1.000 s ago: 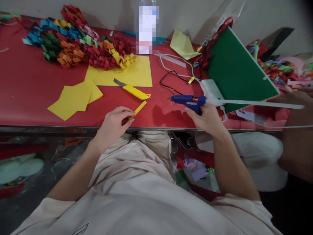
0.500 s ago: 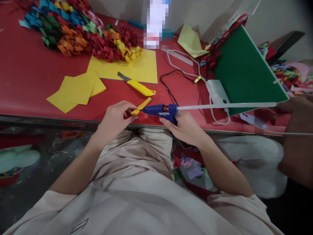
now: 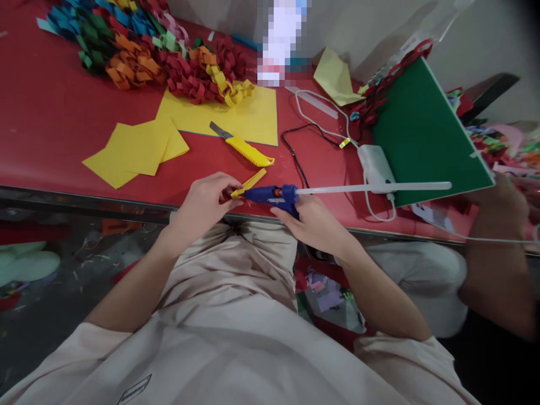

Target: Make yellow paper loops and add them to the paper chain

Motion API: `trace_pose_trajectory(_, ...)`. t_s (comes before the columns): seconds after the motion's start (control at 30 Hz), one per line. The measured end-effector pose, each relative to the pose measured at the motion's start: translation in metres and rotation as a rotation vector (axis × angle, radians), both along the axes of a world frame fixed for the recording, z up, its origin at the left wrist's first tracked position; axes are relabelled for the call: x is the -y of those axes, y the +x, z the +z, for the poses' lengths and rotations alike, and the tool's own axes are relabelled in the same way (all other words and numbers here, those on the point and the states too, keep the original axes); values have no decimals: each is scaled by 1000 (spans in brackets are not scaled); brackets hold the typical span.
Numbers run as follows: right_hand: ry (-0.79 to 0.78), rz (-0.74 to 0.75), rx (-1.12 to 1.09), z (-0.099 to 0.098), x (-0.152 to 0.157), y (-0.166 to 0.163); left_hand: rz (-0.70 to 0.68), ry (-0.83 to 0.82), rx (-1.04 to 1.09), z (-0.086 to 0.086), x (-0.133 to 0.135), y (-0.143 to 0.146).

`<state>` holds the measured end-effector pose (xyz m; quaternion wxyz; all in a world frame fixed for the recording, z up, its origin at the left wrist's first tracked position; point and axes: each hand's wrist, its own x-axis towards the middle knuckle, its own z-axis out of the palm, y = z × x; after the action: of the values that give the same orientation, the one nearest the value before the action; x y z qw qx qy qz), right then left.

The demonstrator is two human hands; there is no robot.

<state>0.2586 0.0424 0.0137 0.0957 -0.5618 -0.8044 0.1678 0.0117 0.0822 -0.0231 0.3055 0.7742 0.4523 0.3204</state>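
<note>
My left hand (image 3: 205, 203) pinches a narrow yellow paper strip (image 3: 252, 182) at the table's front edge; a bit of red paper shows under my fingers. My right hand (image 3: 310, 220) grips a blue glue gun (image 3: 272, 195) with a long clear glue stick (image 3: 371, 188) trailing right. The gun's nozzle touches the near end of the strip.
A yellow utility knife (image 3: 245, 150), yellow paper sheets (image 3: 135, 147) and a pile of coloured paper chains (image 3: 143, 53) lie on the red table (image 3: 46, 129). A green board (image 3: 426, 132), a white adapter (image 3: 373, 163) and cables sit to the right. Another person's arm (image 3: 498, 264) is at the far right.
My right hand carried the glue gun leftward from mid-table until its nozzle met the yellow strip. My left hand stayed put, holding the strip.
</note>
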Motion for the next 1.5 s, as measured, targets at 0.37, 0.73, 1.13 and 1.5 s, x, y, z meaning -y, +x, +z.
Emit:
trace_pose_trajectory(0.37, 45, 25, -48, -5, -2, 5, -1, -12, -34, 5, 1, 1)
trace_pose_trajectory(0.73, 103, -35, -78, -5, -17, 21, 9, 6, -57, 4, 1, 0)
trace_pose_trajectory(1.13, 30, -200, -120, -7, -21, 34, 8, -4, -43, 4, 1, 0)
trace_pose_trajectory(1.5, 238, -319, -239, -31, -3, 92, -71, 14, -87, 6, 0, -12)
